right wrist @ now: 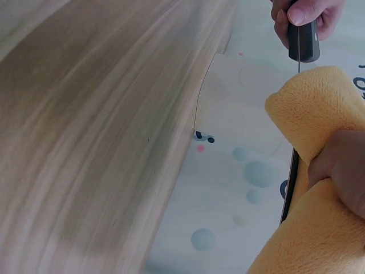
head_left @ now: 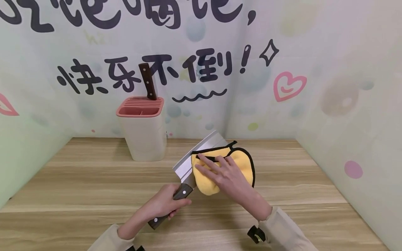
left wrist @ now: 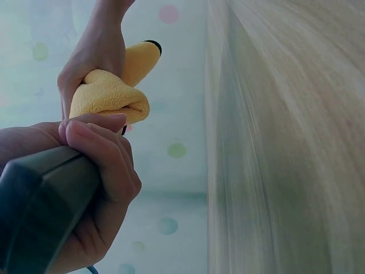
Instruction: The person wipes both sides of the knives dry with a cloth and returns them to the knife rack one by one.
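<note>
My left hand [head_left: 163,202] grips the dark riveted handle of a cleaver [head_left: 184,191], whose broad silver blade slants up and to the right. A yellow cloth [head_left: 207,181] with black edging lies folded over the blade's lower right part and hides it. With its fingers spread across the front of the cloth, my right hand [head_left: 230,179] holds it against the blade. The right wrist view shows the right thumb [right wrist: 342,171] sinking into the cloth [right wrist: 319,108] from behind. In the left wrist view the left fingers [left wrist: 108,154] curl round the handle [left wrist: 51,200].
A white knife block [head_left: 144,139] with a red slotted top stands at the back left of the wooden table [head_left: 78,188]. Another knife, with a brown handle [head_left: 147,82], sticks up from it. Behind the table rises a printed wall [head_left: 201,115].
</note>
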`<state>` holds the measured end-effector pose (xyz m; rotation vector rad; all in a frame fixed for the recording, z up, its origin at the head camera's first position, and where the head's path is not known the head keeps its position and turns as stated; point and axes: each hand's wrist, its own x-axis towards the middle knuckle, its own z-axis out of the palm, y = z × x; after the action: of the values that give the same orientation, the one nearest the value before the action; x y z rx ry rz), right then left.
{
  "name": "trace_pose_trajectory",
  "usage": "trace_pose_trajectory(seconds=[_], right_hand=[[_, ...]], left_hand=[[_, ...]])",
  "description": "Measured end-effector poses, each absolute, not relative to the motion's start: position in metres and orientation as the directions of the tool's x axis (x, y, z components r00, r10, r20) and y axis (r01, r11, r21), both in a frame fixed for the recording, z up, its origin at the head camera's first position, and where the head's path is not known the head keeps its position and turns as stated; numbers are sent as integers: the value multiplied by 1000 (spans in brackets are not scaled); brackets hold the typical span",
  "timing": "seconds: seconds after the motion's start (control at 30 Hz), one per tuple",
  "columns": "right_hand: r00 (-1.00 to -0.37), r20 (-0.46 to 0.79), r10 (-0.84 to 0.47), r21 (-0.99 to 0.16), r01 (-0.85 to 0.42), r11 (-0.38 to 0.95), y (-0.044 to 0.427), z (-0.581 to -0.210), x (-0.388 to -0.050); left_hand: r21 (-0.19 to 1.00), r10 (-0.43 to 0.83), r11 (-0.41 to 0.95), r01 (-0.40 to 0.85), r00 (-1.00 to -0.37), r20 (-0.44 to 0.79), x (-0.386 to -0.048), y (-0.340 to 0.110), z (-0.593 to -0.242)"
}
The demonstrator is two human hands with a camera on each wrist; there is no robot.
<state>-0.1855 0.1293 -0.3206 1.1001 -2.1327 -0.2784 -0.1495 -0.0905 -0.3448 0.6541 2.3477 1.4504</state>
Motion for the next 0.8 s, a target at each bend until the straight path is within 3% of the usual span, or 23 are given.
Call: trace_pose_trajectory(seconds=[0.53,0.8], right_hand=[[-507,553,-661,387,-547,743,139,-319,-197],[-534,589,-607,344,-514,786,146,-320,-202]], left_hand=[[885,531,398,240,-848,-8,-146,-90,-345],[894,527,388,223,-850,-17,-145,-91,-347]])
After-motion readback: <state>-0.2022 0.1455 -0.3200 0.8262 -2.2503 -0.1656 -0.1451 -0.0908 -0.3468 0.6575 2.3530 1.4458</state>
